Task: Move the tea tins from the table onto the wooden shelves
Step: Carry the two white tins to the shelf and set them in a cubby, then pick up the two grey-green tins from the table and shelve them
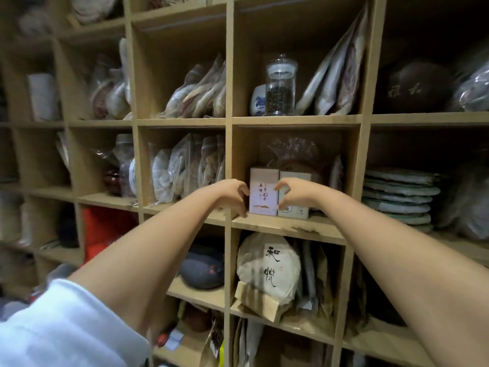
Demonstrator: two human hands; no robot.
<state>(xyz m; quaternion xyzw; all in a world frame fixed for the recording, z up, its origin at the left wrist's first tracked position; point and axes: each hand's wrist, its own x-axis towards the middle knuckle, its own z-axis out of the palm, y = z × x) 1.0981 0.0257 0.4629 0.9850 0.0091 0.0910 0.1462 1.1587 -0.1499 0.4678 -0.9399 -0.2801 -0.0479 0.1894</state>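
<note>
Placing step, prob. near its end; two tea tins (264, 191) upright, side by side in shelf cubby (291, 227) below glass jar (281, 86); left hand (232, 195) & right hand (292, 195) curled loose at tins' front, gripping nothing; next: pull back w/o nudging tins.

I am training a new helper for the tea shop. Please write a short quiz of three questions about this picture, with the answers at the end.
1. True or false: the two tea tins stand side by side in one compartment of the wooden shelves.
2. What stands in the compartment directly above the tins? A) a red box B) a glass jar C) a stack of flat cakes
3. Which of the hands is at the left side of the pink-labelled tin?

Key
1. True.
2. B, the glass jar with dark leaves inside.
3. The left hand; the right hand is in front of the second tin.
</note>
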